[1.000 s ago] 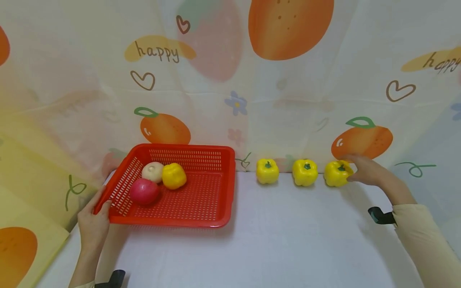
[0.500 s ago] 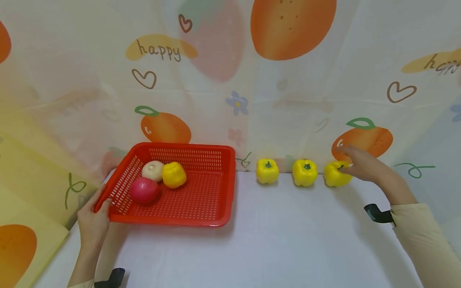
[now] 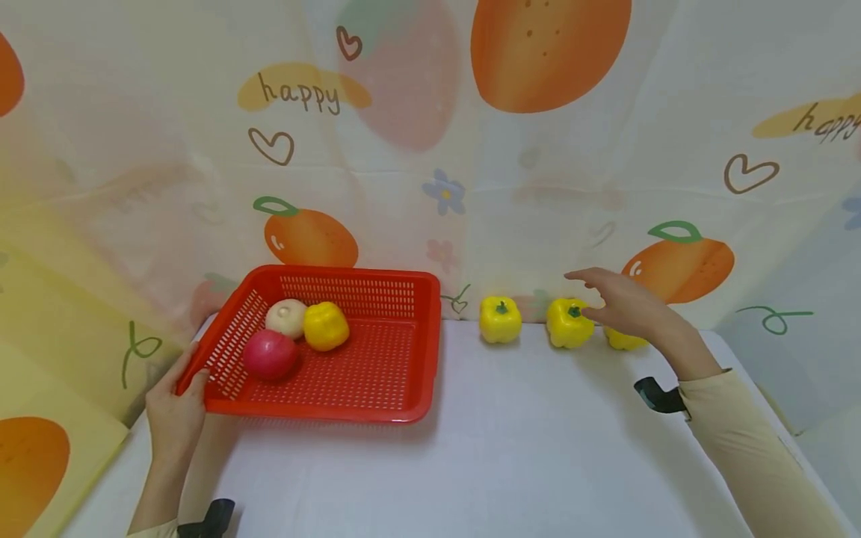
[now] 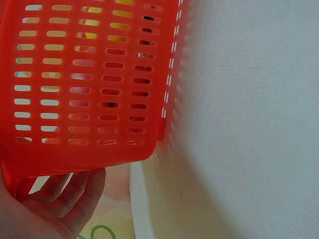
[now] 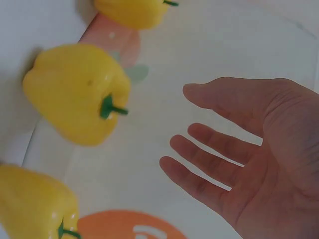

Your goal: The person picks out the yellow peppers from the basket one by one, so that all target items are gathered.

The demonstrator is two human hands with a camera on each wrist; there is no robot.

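My left hand (image 3: 173, 426) grips the left rim of a red plastic basket (image 3: 403, 415), fingers curled over the edge in the left wrist view. Inside lie a yellow bell pepper (image 3: 326, 326), a pinkish-red round piece (image 3: 270, 355) and a whitish round one (image 3: 286, 320). Right of the basket, three more yellow peppers stand in a row: a left one (image 3: 500, 320), a middle one (image 3: 568, 326) and a right one (image 3: 625, 340), partly hidden. Over the right and middle peppers hovers my right hand (image 3: 628, 302). Its fingers are spread, holding nothing; the right wrist view shows a gap to the peppers (image 5: 75, 92).
A white table (image 3: 498, 463) carries everything. Behind it hangs a printed cloth (image 3: 538, 157) with oranges and hearts, close behind the peppers and basket. The table's right edge runs beside my right sleeve (image 3: 747, 441).
My right hand has come away from the rightmost pepper and moved left, toward the middle one. The peppers stay where they were. My left hand keeps its grip on the basket.
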